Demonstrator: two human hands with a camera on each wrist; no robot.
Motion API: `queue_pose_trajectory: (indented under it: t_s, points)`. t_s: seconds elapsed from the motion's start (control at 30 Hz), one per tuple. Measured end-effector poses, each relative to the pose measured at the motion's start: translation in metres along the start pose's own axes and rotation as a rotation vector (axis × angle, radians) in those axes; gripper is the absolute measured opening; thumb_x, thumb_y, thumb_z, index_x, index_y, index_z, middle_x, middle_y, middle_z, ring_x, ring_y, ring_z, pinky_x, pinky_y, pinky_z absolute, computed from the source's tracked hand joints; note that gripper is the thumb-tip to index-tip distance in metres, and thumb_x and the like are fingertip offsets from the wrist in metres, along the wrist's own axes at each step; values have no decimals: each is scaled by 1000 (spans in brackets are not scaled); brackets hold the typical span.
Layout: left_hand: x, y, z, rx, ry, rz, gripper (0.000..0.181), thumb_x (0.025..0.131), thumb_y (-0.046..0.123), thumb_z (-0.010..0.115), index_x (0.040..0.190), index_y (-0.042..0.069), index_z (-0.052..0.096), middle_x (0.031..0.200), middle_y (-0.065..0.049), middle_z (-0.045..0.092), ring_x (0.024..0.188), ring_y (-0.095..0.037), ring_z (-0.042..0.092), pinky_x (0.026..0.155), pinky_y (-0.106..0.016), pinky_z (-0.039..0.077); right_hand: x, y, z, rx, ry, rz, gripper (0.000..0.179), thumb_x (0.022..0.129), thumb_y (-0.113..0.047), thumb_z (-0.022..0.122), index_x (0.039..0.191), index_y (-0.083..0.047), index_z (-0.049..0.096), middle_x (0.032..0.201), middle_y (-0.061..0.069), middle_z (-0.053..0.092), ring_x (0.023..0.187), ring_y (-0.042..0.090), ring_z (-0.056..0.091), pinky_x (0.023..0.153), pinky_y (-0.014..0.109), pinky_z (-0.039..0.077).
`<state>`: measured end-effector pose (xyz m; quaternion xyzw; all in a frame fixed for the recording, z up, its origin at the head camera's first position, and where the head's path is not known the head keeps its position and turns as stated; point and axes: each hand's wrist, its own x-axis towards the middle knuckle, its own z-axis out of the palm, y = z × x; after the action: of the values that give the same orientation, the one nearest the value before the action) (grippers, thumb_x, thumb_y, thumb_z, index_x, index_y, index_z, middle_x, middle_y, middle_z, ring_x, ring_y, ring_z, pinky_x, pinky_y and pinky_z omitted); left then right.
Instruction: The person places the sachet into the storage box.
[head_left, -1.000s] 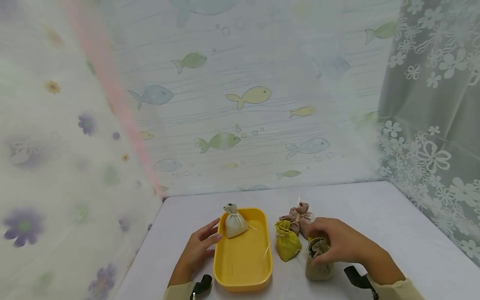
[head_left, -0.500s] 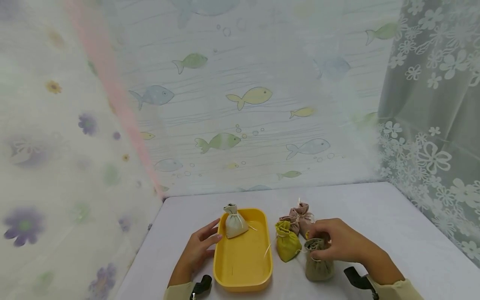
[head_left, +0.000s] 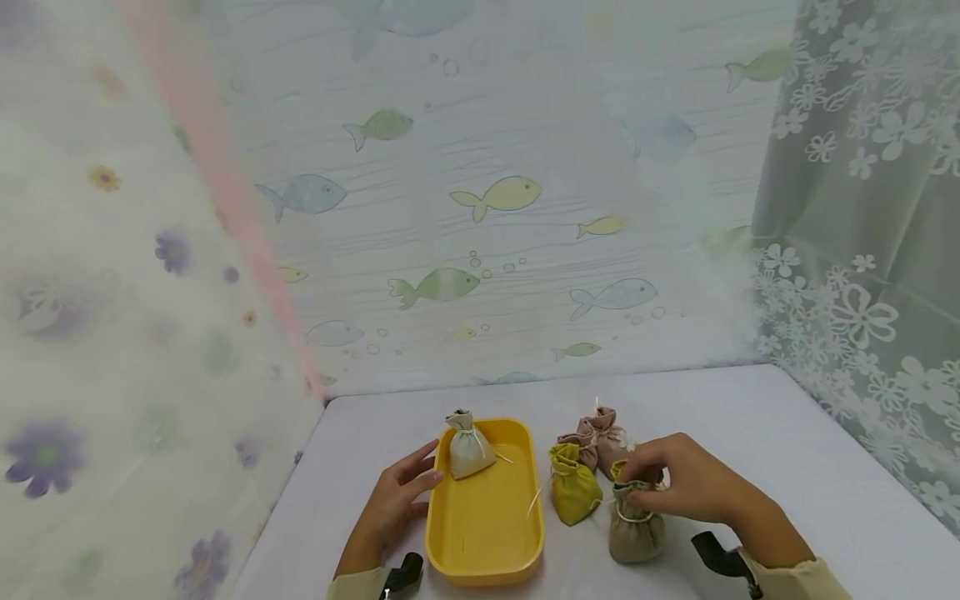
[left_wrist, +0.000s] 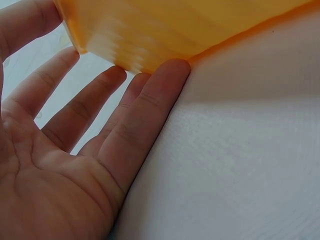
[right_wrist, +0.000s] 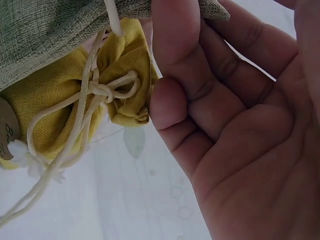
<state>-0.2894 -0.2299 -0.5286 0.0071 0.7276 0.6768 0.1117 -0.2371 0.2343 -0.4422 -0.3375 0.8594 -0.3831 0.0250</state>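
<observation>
A grey-brown drawstring pouch [head_left: 636, 537] stands on the table, and my right hand [head_left: 693, 482] pinches its gathered top between thumb and fingers. In the right wrist view its woven cloth [right_wrist: 55, 37] hangs over a mustard pouch [right_wrist: 50, 105] tied with a cream cord bow. My left hand [head_left: 396, 498] rests against the left side of a yellow tray [head_left: 483, 533]. The left wrist view has the fingertips [left_wrist: 172, 72] touching the tray's outer wall, fingers fairly straight. Inside the tray, at the far left, sits an off-white pouch [head_left: 471, 457].
Between the tray and my right hand lies a yellow-green pouch [head_left: 575, 497], with dusty pink pouches [head_left: 604, 423] behind it. A white cloth covers the table [head_left: 697, 396]. A fish-print curtain [head_left: 450, 217] hangs behind, a lace curtain [head_left: 855, 250] at the right.
The grey-brown pouch's top has been drawn up from slumped to upright, showing its cord around the neck. My right fingers have shifted slightly on it. The left hand and tray stay put.
</observation>
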Motion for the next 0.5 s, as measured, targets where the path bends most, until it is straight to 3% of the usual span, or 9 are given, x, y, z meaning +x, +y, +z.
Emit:
queue_pose_trajectory:
  t_s: [0.5]
  points:
    - [0,-2,0,-6,-2,5,70,93,35,78,156,28,47,161,-22,42,138,-37,54,96,-50,60,5,-10,3,-69,140,-126,24,86,-9,82,97,-30,76,83,-19,70,68,0,59,62,29,56]
